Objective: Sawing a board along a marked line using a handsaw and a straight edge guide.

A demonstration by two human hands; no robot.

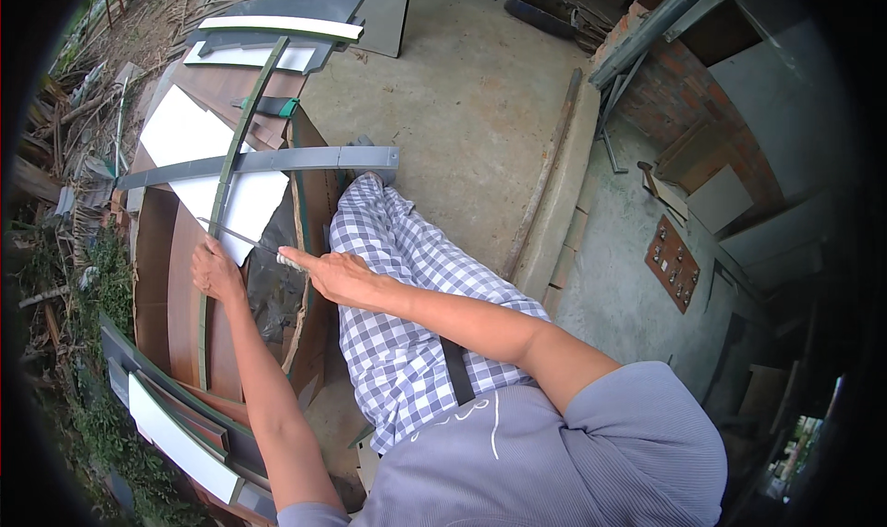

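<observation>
A long, narrow green strip (227, 171), like split bamboo, lies lengthwise over the boards and a grey bar (277, 160). My left hand (218, 270) is closed round its nearer part, the thumb pressed along it. In my right hand (337, 278) is a slim, dark tool (248, 240) with a pale, ridged handle. Its thin shaft reaches left to the strip, just beyond my left fingertips, and its end bends there. Whether it is a blade cannot be made out. My right forefinger points along the handle.
White sheets (217, 167) and brown boards (185, 287) lie under the strip, inside a large cardboard box (319, 208). Stacked panels (176, 425) stand at the near left, others (277, 28) at the far end. My checked-trouser legs (407, 278) are right of the box.
</observation>
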